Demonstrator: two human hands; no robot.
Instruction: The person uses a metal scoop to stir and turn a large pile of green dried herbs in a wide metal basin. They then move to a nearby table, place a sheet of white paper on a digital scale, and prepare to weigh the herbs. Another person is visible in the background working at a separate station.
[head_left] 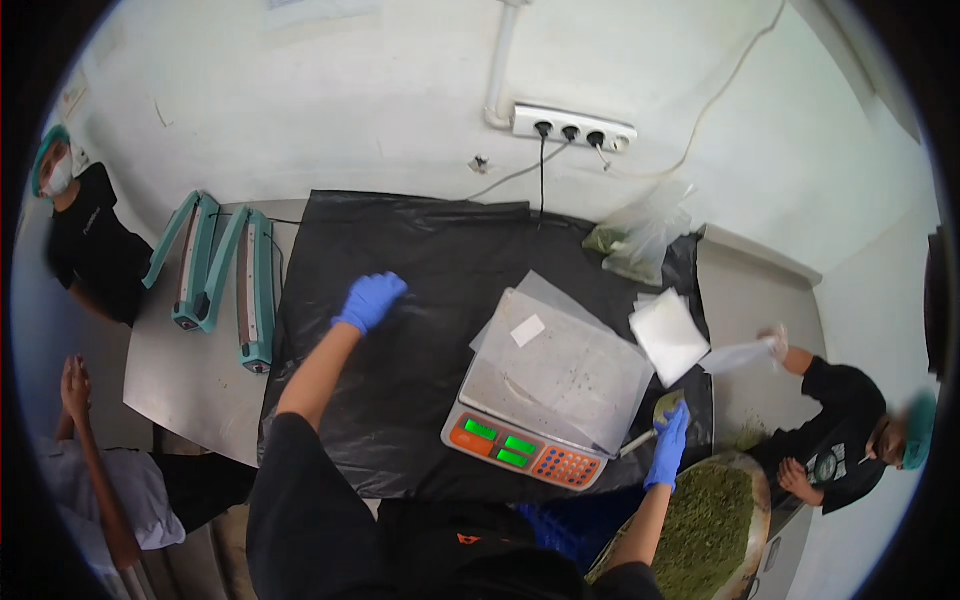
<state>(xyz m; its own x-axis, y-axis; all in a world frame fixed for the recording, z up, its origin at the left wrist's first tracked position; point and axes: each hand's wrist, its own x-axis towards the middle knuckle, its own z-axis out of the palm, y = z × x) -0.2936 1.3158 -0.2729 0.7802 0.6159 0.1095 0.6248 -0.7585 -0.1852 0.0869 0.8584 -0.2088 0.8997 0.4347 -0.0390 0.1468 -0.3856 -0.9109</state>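
My left hand (370,303), in a blue glove, is raised over the left part of the black-covered table (420,250). Its fingers are curled in, and nothing shows in them. At the right, my blue-gloved right hand (668,447) is closed on a scoop (668,404) with green material in its head; a pale handle sticks out to the left. Just left of that hand stands an orange and grey weighing scale (530,450) with lit green displays. Its platform (560,370) bears scattered green specks and a small white label.
Clear plastic bags (668,335) lie right of the scale. A bag with green contents (640,245) sits behind. A tub of green flakes (710,530) stands at lower right. Teal heat sealers (255,290) rest at left. At right, a co-worker's gloved hand (773,342) holds a bag.
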